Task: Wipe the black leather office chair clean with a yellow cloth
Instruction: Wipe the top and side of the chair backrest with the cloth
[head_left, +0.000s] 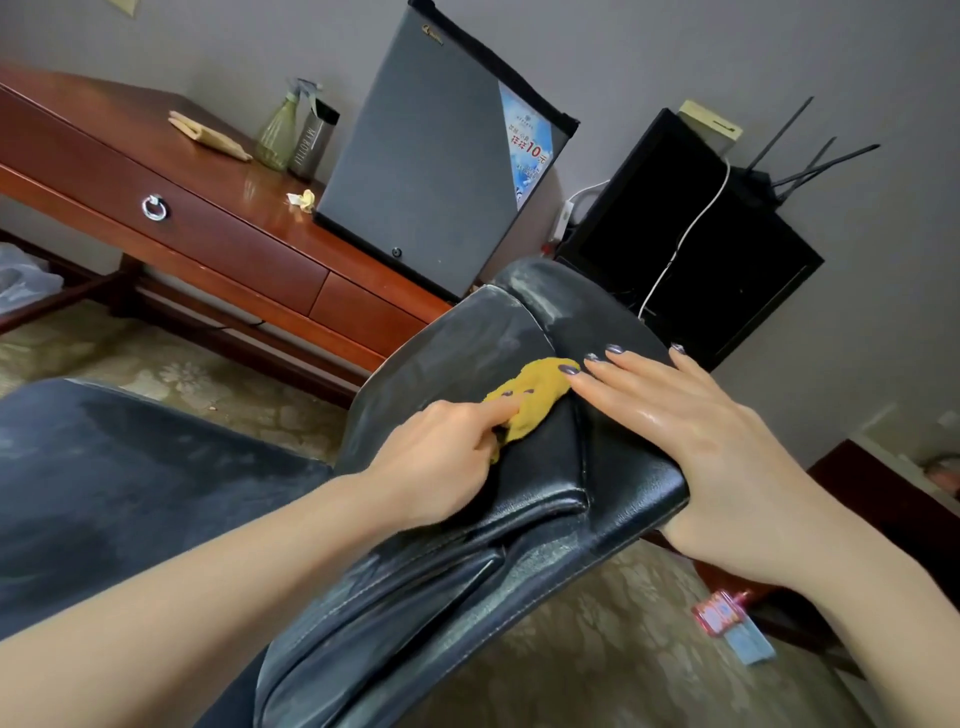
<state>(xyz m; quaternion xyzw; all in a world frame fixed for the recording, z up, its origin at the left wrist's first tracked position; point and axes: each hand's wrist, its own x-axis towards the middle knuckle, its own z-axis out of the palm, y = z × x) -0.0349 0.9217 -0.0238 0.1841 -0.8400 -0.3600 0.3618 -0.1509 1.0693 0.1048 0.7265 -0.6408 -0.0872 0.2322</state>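
**While grey film shows, wiping is partway**

While the left hand (441, 457) pinches the yellow cloth (530, 400) against the backrest of the chair (545, 467), the right hand (701, 441) lies flat, fingers straight, on its top edge. Leather beside the cloth looks dark and clean. The headrest beyond and the lower seams show grey film, likely left to do.

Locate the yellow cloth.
Head view, centre: the yellow cloth sits on the black leather chair back, held by the left hand, just beside the right hand.
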